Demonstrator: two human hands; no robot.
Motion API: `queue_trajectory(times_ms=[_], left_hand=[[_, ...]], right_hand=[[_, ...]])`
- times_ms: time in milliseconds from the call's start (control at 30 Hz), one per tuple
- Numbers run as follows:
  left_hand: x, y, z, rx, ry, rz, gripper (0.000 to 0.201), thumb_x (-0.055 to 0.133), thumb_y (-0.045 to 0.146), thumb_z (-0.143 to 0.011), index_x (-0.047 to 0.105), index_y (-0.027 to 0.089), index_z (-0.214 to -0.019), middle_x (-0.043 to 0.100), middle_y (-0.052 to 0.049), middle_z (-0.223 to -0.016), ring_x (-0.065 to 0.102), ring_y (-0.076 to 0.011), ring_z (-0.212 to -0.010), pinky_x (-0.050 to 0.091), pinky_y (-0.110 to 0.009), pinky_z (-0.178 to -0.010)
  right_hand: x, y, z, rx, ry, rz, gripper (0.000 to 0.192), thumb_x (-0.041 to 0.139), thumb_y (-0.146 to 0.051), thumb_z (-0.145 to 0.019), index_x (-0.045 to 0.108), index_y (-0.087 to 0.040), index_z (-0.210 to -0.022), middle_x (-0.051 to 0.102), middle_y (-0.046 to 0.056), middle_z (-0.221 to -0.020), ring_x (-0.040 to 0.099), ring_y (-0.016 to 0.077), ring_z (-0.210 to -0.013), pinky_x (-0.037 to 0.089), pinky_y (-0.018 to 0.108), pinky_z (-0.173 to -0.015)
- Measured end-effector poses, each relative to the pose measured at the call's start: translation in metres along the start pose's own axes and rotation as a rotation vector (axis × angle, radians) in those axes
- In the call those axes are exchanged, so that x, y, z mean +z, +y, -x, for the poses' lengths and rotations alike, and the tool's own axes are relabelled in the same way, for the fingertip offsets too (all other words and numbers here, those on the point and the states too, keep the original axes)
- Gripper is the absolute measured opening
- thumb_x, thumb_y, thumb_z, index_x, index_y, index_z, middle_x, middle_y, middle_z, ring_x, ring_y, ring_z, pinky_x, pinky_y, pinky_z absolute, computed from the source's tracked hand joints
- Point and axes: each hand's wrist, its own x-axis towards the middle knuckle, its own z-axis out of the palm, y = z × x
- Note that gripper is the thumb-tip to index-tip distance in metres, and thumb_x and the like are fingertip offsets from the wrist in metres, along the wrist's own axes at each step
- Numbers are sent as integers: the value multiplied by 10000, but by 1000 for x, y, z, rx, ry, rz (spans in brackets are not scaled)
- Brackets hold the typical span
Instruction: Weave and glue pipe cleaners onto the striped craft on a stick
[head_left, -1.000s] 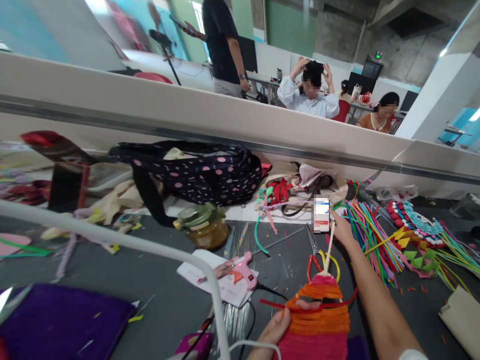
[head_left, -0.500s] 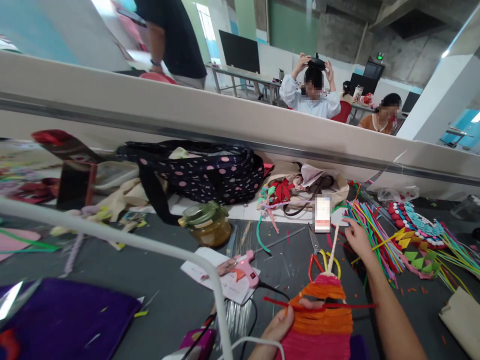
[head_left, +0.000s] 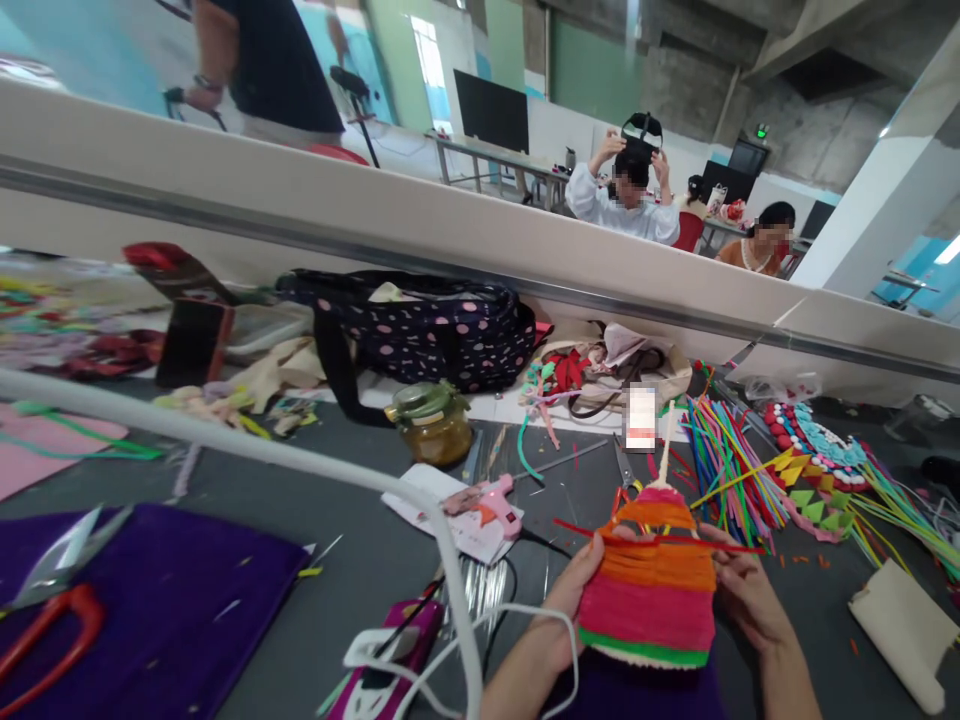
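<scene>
A fan-shaped craft piece (head_left: 651, 580) wound in orange, pink and green bands sits between my two hands low in the view. My left hand (head_left: 576, 585) grips its left edge. My right hand (head_left: 742, 590) grips its right edge. A thin red pipe cleaner (head_left: 660, 538) lies across the top of the piece, from my left fingers to past my right hand. A pale stick (head_left: 666, 440) pokes up from the piece's tip.
A pink glue gun (head_left: 487, 497) lies on paper left of the piece. Scissors (head_left: 625, 475), a bundle of coloured pipe cleaners (head_left: 731, 465), a jar (head_left: 431, 425), a dotted bag (head_left: 427, 325) and purple felt (head_left: 150, 600) surround it. Other people sit beyond the partition (head_left: 480, 250).
My right hand came back from the pipe cleaner bundle and now grips the craft piece's right edge. The piece has been lifted higher into view; the camera has tilted down.
</scene>
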Motion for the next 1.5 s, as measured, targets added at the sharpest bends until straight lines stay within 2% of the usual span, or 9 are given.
queue_trajectory(times_ms=[100,167,233,333,500,633,933,1267,1500], left_hand=[[3,2,-13,38,22,-44,320,702,438,-765,706,155,-915,703,-133,-1147,583,-327,-1179,373,-444,-1070],[1,2,-19,69,37,-60,321,714,427,-759,703,150,-921,715,-137,-1117,603,-316,-1154,391,-431,-1056],[-3,1,-24,80,46,-81,321,720,398,-763,694,146,-960,724,-137,-1091,631,-302,-1113,420,-421,-1029],[-7,-3,-32,122,107,-141,357,757,342,-735,671,144,-1019,743,-131,-1026,680,-288,-1018,478,-416,-959],[-8,-6,-49,340,277,-209,416,823,330,-638,656,144,-971,765,-83,-877,719,-264,-867,543,-379,-835],[-12,-4,-58,388,354,-197,430,843,335,-597,666,145,-940,767,-68,-819,726,-251,-804,558,-349,-762],[-25,-6,-59,491,398,-146,353,826,358,-613,712,119,-847,769,-91,-771,728,-274,-790,566,-372,-732],[-25,-1,-54,445,400,-86,360,828,314,-603,714,114,-879,772,-97,-804,726,-283,-832,562,-390,-783],[-28,9,-49,284,303,-114,356,800,296,-662,707,108,-949,769,-126,-890,717,-284,-884,542,-395,-835]], right_hand=[[29,-5,-2,-18,-89,-84,589,809,-581,-568,662,-242,-1027,695,94,-942,665,259,-863,522,353,-687],[47,-13,-10,-28,-88,-97,554,759,-588,-644,655,-233,-1056,705,96,-961,668,263,-897,526,372,-729],[59,-19,-21,-70,7,-98,432,735,-514,-711,660,-225,-1024,718,74,-916,675,247,-872,530,369,-730],[69,-19,-35,-145,159,-65,361,747,-466,-702,671,-198,-931,727,51,-840,681,237,-814,537,360,-701],[69,-8,-51,-289,280,6,369,726,-476,-706,676,-181,-922,731,52,-866,680,219,-815,529,330,-710],[68,1,-64,-411,448,33,351,716,-481,-703,680,-172,-864,723,48,-857,669,208,-836,519,315,-753],[67,24,-72,-341,422,30,345,710,-497,-714,636,-176,-813,707,10,-715,656,182,-668,516,300,-665],[74,25,-72,-308,413,-47,331,718,-487,-712,569,-199,-781,686,-17,-675,640,169,-613,500,285,-614],[74,23,-70,-275,340,-83,319,764,-406,-684,599,-195,-858,654,-34,-690,630,141,-648,473,247,-629]])
